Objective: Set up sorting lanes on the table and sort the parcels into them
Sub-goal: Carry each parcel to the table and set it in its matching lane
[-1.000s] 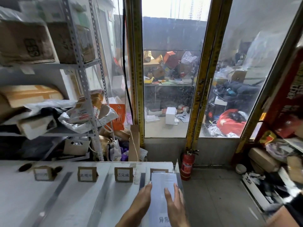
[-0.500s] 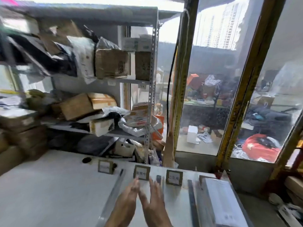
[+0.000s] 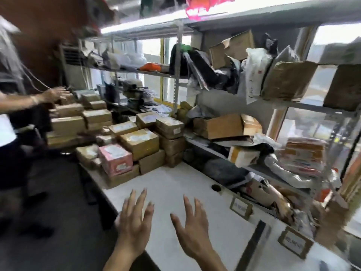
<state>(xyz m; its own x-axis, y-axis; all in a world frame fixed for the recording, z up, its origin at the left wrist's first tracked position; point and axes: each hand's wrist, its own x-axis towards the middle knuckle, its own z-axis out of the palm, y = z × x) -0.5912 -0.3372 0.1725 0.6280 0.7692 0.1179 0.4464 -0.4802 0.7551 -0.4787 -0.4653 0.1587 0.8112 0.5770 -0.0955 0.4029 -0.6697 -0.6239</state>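
My left hand (image 3: 134, 222) and my right hand (image 3: 192, 229) hover over the white table (image 3: 175, 184), fingers spread, holding nothing. Ahead of them at the table's far end stands a pile of parcels: brown cardboard boxes (image 3: 140, 142) and a pink box (image 3: 115, 158) at the front left of the pile. To the right, two cardboard label stands (image 3: 241, 207) (image 3: 295, 244) sit along the table's back edge, with a dark lane strip (image 3: 254, 243) lying between them.
A metal shelf rack (image 3: 254, 169) crammed with boxes and bags runs along the table's right side. Another person's arm (image 3: 39, 98) reaches over more stacked boxes (image 3: 78, 118) at the far left. Dark floor (image 3: 48, 212) lies left of the table.
My view has swung left, from the window and the labelled lanes to the parcel pile. My hands left the white parcel in the right lane and now hover empty, spread apart.
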